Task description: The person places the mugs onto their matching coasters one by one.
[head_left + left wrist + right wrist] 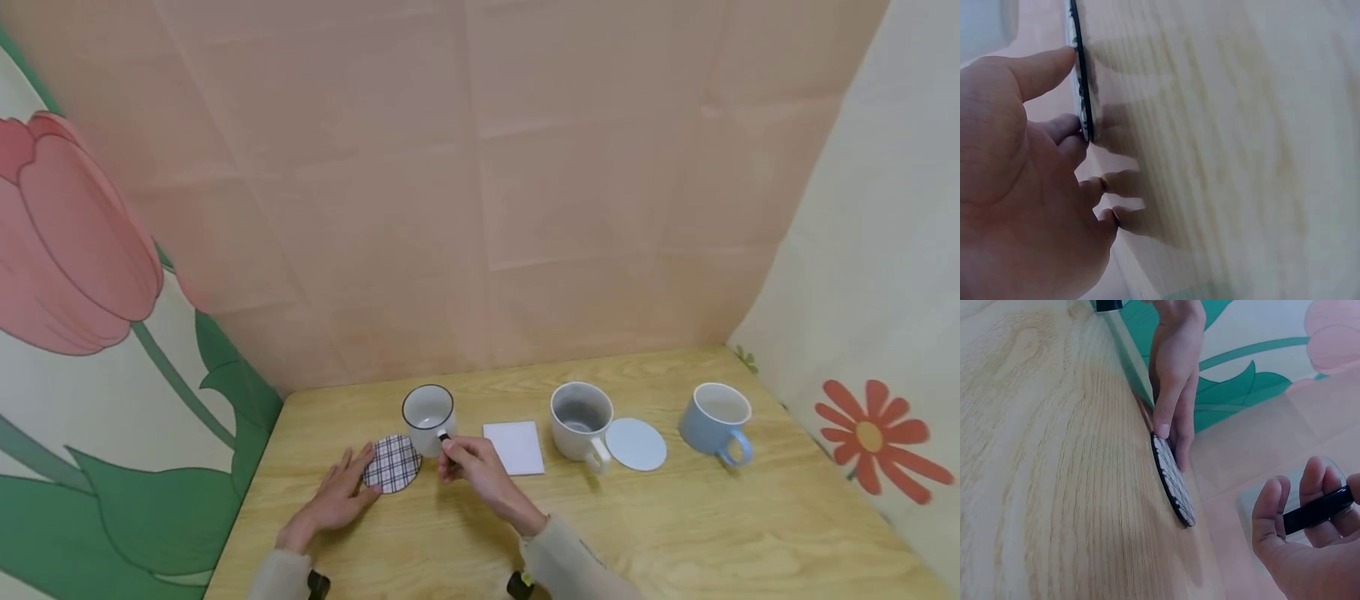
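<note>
In the head view my right hand (pixel 483 475) grips the black handle (pixel 1317 510) of a white mug (pixel 428 414) with a dark rim. That mug stands close behind a round plaid coaster (pixel 393 464). My left hand (pixel 339 498) lies low over the table with straight, spread fingers. Its thumb and index fingertips touch the coaster's left edge, one near its front and one near its back. In the left wrist view the coaster (pixel 1080 81) shows edge-on beside the thumb. The mug's far side is hidden.
A square white coaster (pixel 517 447) lies right of the right hand. Beyond it stand a larger white mug (pixel 576 442), a round pale blue coaster (pixel 637 445) and a blue mug (pixel 705 429). Cloth walls (pixel 480 250) bound the wooden table (pixel 675 533) at the back and sides.
</note>
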`<state>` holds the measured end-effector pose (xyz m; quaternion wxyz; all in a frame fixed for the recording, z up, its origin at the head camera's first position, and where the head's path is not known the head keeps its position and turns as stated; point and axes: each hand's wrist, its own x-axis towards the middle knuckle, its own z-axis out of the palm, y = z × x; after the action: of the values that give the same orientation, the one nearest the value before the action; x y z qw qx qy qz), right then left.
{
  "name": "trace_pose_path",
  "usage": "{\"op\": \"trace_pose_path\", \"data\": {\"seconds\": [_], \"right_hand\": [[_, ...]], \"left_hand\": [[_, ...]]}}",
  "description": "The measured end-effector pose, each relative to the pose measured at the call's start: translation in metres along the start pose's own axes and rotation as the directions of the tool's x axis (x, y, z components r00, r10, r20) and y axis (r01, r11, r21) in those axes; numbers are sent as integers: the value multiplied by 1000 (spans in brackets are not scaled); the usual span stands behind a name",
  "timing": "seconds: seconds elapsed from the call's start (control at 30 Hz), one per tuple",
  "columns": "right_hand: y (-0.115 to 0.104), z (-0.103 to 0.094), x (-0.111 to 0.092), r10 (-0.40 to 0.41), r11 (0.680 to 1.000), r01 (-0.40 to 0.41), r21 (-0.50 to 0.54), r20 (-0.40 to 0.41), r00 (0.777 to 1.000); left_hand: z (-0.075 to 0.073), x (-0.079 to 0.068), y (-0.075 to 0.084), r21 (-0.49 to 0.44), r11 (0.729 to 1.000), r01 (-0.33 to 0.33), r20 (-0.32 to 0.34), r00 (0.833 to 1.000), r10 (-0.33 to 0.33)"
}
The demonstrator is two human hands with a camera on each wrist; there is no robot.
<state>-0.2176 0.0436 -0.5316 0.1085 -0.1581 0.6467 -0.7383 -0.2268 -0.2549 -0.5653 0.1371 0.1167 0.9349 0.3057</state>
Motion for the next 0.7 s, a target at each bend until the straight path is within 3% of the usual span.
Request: {"op": "trace_pose_path", "data": {"seconds": [0.7], "right_hand": [[-7, 4, 9, -4, 1000, 4, 11, 15, 1000]], "left_hand": [[-2, 0, -4, 13, 1000, -10, 3, 1000, 10]]}}
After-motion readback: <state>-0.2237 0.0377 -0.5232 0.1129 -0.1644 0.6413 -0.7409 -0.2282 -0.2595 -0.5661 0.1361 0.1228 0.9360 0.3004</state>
